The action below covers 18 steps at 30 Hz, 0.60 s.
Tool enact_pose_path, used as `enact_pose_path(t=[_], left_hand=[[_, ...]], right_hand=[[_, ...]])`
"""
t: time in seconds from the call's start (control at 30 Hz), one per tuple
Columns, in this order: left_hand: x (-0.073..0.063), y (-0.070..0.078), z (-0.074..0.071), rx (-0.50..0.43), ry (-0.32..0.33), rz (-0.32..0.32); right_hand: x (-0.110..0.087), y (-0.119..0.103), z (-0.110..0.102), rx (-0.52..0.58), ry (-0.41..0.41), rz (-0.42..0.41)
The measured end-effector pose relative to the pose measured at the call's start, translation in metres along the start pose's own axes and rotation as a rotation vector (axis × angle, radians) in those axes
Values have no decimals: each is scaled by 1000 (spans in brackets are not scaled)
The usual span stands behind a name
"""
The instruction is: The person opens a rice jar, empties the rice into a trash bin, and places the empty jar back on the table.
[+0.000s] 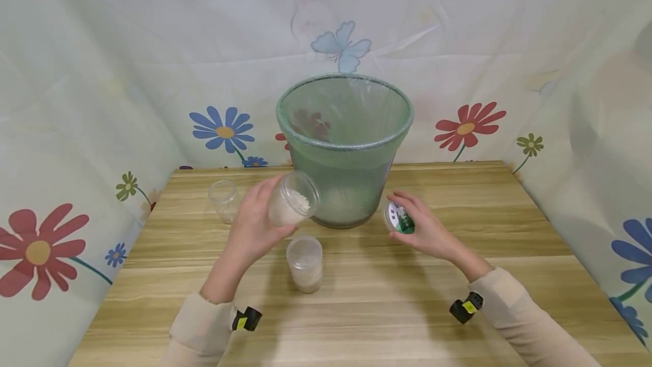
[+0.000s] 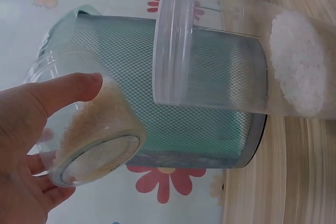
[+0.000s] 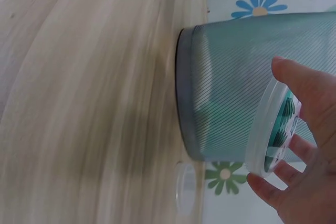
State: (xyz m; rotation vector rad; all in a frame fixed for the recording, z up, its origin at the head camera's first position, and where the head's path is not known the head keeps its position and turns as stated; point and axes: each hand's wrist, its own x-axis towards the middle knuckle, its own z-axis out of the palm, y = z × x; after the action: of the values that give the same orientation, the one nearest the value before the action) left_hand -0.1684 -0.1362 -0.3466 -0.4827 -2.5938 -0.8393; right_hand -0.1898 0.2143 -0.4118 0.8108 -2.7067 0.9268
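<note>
Left hand (image 1: 253, 221), left of centre: curled round a tilted clear jar (image 1: 292, 201) of pale grains. Right hand (image 1: 429, 232), right of centre: pinches a green-labelled lid (image 1: 399, 218) by its rim. Mesh bin (image 1: 346, 183): upper centre. Part-filled tub (image 1: 306, 271): lower centre, upright.

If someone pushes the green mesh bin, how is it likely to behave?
The bin is probably light for its size, since its wall looks like thin mesh. Pushed high, it might tip, because it widens from a narrower base. Its clear liner looks thin, so likely floppy.
</note>
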Motion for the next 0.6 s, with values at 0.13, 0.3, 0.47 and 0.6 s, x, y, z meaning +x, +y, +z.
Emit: enact_pose_path(t=[0.13, 0.3, 0.47, 0.6], left_hand=[[-3, -5, 0, 8, 22, 0], [-5, -9, 0, 8, 31, -7], [-8, -12, 1, 8, 39, -8], [-9, -13, 2, 16, 47, -5]], right_hand=[[-2, 8, 1, -3, -16, 31], [-6, 22, 1, -11, -31, 77], [-11, 37, 2, -24, -40, 126], [-15, 48, 1, -34, -36, 144]])
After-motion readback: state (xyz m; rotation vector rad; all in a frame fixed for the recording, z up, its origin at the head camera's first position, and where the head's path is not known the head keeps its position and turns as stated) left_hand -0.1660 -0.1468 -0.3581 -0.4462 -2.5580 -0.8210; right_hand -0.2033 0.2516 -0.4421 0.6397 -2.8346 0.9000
